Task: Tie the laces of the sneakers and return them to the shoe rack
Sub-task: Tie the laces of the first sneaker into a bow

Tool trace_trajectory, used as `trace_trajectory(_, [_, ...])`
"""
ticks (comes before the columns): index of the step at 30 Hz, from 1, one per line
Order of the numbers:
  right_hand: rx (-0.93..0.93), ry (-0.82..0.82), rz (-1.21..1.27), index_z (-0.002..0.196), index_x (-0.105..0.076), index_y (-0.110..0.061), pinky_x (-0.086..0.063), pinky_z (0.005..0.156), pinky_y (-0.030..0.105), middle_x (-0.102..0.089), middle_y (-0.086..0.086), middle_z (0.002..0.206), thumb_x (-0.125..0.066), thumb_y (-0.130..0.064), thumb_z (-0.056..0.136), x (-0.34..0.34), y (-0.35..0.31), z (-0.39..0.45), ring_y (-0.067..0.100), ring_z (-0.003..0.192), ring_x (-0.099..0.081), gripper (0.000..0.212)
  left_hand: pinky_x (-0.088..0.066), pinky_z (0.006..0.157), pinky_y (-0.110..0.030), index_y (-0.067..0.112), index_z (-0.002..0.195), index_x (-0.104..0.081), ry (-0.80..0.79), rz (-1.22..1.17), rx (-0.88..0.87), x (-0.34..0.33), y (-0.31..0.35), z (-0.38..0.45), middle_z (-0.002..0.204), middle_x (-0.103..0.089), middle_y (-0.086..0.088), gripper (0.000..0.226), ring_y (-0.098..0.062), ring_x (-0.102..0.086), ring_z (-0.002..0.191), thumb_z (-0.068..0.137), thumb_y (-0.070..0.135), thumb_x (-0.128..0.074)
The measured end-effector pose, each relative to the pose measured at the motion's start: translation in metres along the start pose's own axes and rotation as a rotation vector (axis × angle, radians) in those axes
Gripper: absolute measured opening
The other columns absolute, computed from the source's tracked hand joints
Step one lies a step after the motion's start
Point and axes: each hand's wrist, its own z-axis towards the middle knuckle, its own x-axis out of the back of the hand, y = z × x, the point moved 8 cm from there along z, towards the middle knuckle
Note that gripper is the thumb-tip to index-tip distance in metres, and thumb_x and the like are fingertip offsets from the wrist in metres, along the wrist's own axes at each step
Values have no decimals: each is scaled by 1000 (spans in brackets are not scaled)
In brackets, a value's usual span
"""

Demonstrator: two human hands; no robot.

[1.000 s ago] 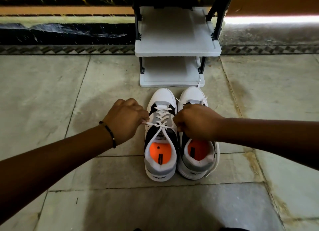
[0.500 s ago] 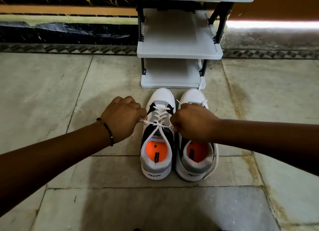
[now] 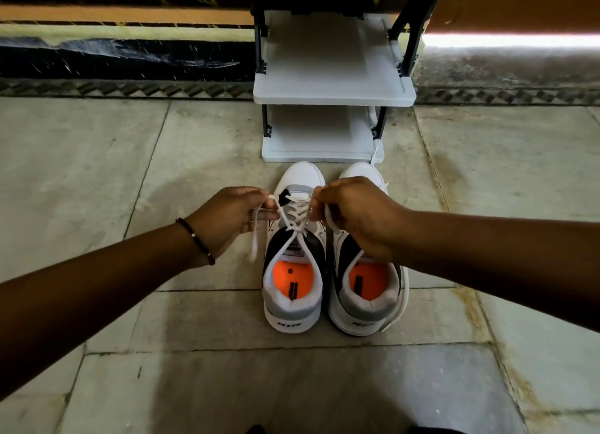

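Note:
Two white, grey and black sneakers with orange insoles stand side by side on the floor, toes toward the shoe rack (image 3: 334,92). Over the left sneaker (image 3: 293,271), my left hand (image 3: 227,221) pinches one white lace end, which loops and hangs down beside the shoe. My right hand (image 3: 354,216) pinches the other lace end above the same shoe and covers the front of the right sneaker (image 3: 367,300). The two lace ends cross over the tongue at a first knot (image 3: 293,227). A loose lace of the right sneaker trails along its outer side.
The grey shoe rack with black posts stands against the wall, directly beyond the toes; its shelves hold nothing visible. Stone floor tiles (image 3: 162,320) surround the shoes. A patterned border strip runs along the wall base.
Both hands lifted from a tight sideways pull and moved up toward the toes. The lace, earlier stretched flat across the shoe, now rises in a V with slack, and a loop hangs from my left hand.

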Motion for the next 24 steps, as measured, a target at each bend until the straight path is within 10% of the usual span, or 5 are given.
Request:
trace_trajectory(4, [-6,56,131,74,-61,-6,-46,46,18,-61,9,74,-48,-1,88,-12,3,1,17,63,-57,19,-56,71,-26,16,75,-53,-17,-302,49,-17,-4,-4,89,-69,-2,30,-12,-69,78,96,20,-32])
trace_trajectory(16, [-39,0,145,91,-64,-6,-43,37,12,-64,11,77,-52,5,85,-26,6,7,15,52,-60,18,-44,93,-49,22,93,-60,-37,-46,-72,-18,-3,-6,90,-65,1,30,-17,-62,87,95,8,-33])
trace_trajectory(24, [-21,45,17,105,-63,-1,-38,35,12,-63,19,87,-53,13,81,-17,12,19,18,55,-56,30,-42,52,-5,6,96,-60,32,109,-329,-20,10,-7,70,-61,2,20,5,-56,55,89,-4,-43])
